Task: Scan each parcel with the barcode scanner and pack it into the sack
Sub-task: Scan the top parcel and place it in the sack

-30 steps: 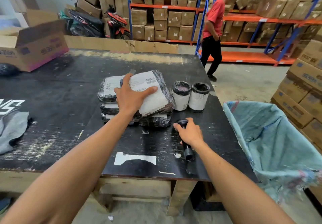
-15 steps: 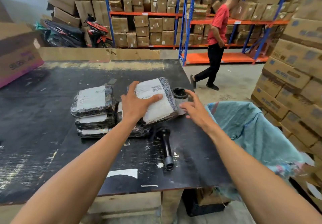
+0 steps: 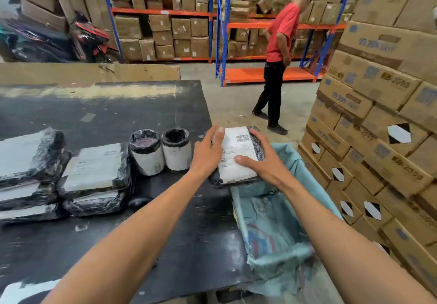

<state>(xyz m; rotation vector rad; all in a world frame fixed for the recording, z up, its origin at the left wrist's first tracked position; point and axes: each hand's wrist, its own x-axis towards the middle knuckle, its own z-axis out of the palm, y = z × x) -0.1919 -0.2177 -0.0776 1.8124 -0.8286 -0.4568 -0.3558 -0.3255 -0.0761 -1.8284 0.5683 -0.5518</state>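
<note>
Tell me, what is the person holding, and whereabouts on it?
A black-wrapped parcel with a white label, held by both hands: left hand on its left edge, right hand over its right side.

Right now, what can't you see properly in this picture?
Head view only:
- The black barcode scanner: not visible, perhaps behind the left forearm.
- The white label on the black-wrapped flat parcel, held by the left hand and right hand: print too small to read.
- Inside the blue-green woven sack: its folds hide the contents.
- The black-wrapped parcel stack at left: cut off by the picture's edge.
</note>
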